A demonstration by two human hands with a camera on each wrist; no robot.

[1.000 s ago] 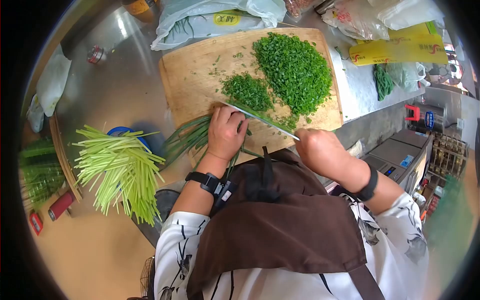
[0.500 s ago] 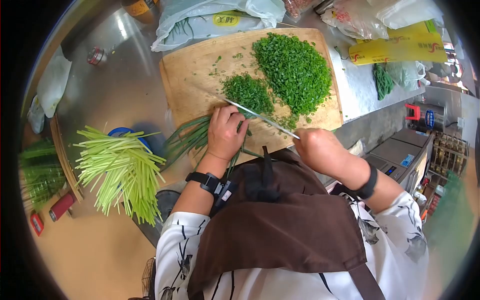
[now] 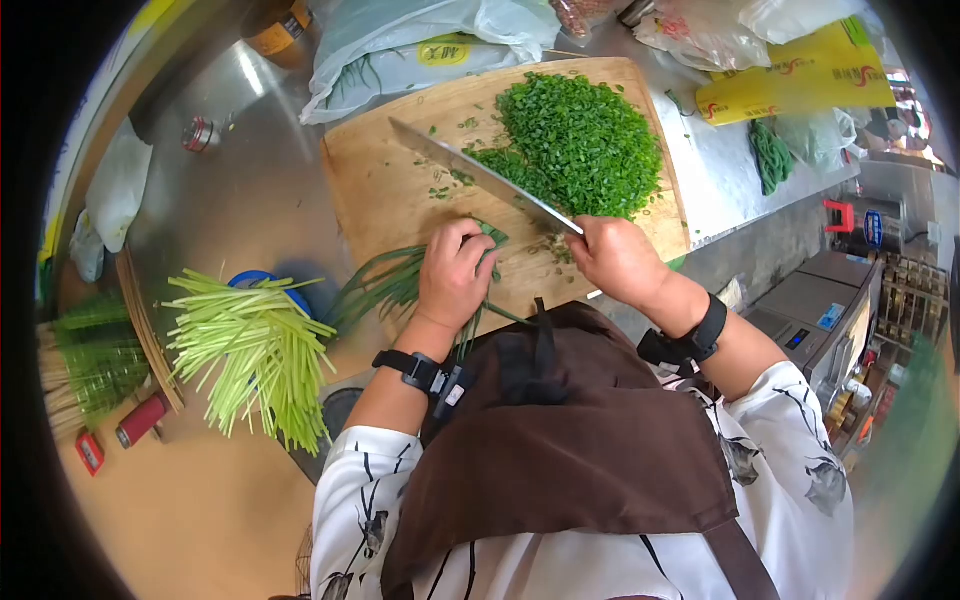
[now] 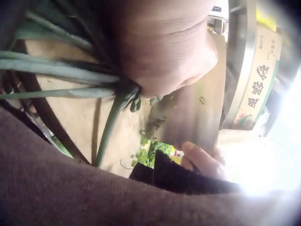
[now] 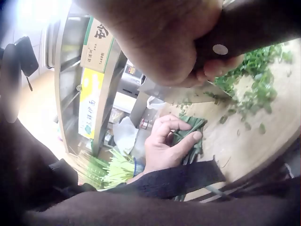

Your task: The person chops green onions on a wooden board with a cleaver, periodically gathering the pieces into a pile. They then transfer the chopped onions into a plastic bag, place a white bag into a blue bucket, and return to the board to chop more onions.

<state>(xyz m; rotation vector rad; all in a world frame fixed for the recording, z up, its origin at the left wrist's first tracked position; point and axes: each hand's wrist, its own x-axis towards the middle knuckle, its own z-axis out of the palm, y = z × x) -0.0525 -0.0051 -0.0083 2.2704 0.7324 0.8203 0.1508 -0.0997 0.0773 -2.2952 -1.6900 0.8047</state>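
On the wooden cutting board (image 3: 365, 180), the left hand (image 3: 455, 275) grips a bundle of long green onions (image 3: 385, 285), its fingers curled over the cut ends. The right hand (image 3: 622, 262) holds a large knife by its dark handle (image 5: 249, 33). Its blade (image 3: 485, 178) slants across the board toward the upper left, against a big heap of chopped green onion (image 3: 580, 140). In the left wrist view the broad blade (image 4: 193, 113) stands beyond the left hand (image 4: 164, 47). The right wrist view shows the left hand (image 5: 164, 146) pinching the bundle.
Pale green stalks (image 3: 250, 350) lie over a blue-rimmed container (image 3: 262, 278) left of the board. Plastic bags (image 3: 430, 45) lie behind it. A yellow printed wrapper (image 3: 800, 85) and green string (image 3: 770, 158) are at the right. A small jar (image 3: 200, 134) stands on the metal counter.
The knife has moved away from the left hand to the upper part of the board, its tip farther up and left. The smaller chopped pile has merged with the big heap. The left hand keeps its grip.
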